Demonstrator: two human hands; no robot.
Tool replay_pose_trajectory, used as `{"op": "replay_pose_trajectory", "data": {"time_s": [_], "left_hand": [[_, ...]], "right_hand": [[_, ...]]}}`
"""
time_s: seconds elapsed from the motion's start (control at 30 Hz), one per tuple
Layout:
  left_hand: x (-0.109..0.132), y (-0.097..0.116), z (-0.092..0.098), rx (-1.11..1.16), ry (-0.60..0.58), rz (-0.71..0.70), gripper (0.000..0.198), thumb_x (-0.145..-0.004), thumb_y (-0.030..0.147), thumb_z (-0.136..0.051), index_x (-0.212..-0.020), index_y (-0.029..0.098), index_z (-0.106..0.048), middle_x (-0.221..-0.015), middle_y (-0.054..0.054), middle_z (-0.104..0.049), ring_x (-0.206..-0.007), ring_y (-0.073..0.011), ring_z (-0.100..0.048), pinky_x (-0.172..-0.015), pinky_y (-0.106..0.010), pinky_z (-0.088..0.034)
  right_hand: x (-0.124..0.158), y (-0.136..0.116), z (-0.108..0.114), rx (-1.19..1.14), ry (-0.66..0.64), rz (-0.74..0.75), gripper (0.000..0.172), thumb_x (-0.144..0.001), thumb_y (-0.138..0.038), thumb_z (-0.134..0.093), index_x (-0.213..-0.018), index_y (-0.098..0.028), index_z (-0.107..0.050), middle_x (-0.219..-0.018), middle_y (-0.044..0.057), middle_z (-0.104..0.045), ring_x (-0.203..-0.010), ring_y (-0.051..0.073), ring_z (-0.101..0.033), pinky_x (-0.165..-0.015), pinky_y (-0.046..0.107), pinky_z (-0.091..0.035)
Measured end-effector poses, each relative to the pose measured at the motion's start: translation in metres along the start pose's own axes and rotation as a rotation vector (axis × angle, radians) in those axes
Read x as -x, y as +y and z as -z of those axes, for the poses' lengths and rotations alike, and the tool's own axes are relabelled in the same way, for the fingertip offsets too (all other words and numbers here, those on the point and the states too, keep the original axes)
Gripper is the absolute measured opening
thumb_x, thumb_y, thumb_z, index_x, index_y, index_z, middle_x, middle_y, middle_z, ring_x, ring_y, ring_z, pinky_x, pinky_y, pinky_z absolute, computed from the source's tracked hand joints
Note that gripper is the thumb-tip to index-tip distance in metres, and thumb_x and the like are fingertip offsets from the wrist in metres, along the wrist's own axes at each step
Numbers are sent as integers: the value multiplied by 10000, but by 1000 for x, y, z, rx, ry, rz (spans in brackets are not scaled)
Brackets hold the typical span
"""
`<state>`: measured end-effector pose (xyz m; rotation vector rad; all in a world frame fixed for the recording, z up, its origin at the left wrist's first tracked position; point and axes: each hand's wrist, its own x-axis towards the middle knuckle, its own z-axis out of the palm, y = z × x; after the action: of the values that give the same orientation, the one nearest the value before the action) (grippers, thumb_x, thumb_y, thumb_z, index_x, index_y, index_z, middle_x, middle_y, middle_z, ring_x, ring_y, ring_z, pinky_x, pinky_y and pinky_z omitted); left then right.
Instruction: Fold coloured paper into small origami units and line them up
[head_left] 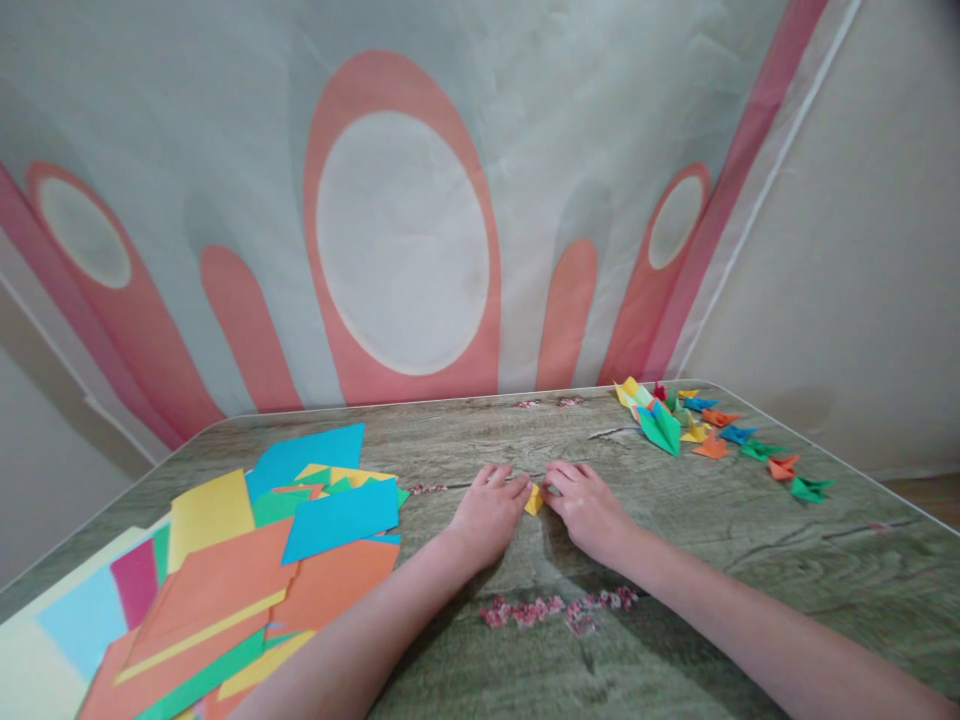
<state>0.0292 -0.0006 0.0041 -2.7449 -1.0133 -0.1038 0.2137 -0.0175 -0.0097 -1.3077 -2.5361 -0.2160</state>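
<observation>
A small folded yellow paper piece (534,499) lies on the wood-grain table (675,560) between my two hands. My left hand (487,515) rests on the table with its fingertips pinched on the piece's left side. My right hand (585,510) presses its fingertips on the piece's right side. Both forearms stretch in from the bottom edge. Most of the yellow piece is hidden under my fingers.
A loose heap of coloured paper sheets (247,570) covers the table's left part. Several small folded paper figures (705,430) lie at the far right corner. Pink flecks (555,608) are printed on the table near my wrists. A patterned cloth (405,230) hangs behind the table.
</observation>
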Motion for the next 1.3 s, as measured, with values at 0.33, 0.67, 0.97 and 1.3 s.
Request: {"op": "replay_pose_trajectory", "data": {"time_s": [0.33,0.67,0.97,1.3], "left_hand": [[1,1,-3,-38,37,30,330,-884,188,-377,-1192,215,-493,-1277,-58,-488,-1184,-236,-383,-1002,-401,-263],[1,6,-1,-52,51,58,316,-878,198,-387,-1175,211,-492,-1223,-80,-510,-1178,-234,-384,-1015,-407,-254],[1,19,3,-75,7,126,300,-851,177,-400,-1100,161,-567,-1134,-94,-556,-1174,-254,-389,-1038,-409,-217],[1,11,12,-114,-52,121,267,-832,171,-429,-931,112,-670,-1002,-137,-608,-1131,-272,-418,-1011,-413,-229]], "right_hand": [[5,3,-6,-7,42,-13,181,-863,-147,-486,-941,-177,-646,-975,71,-602,-991,212,-466,-792,345,-357],[3,0,-12,-81,63,13,200,-870,-162,-476,-983,-189,-639,-980,66,-606,-1011,208,-459,-822,339,-374],[0,0,-6,-53,24,14,192,-874,-155,-469,-932,-175,-651,-932,68,-611,-1008,206,-458,-834,340,-361],[0,0,-6,-4,-7,3,177,-862,-134,-486,-919,-179,-647,-941,62,-607,-983,197,-459,-801,324,-350]]}}
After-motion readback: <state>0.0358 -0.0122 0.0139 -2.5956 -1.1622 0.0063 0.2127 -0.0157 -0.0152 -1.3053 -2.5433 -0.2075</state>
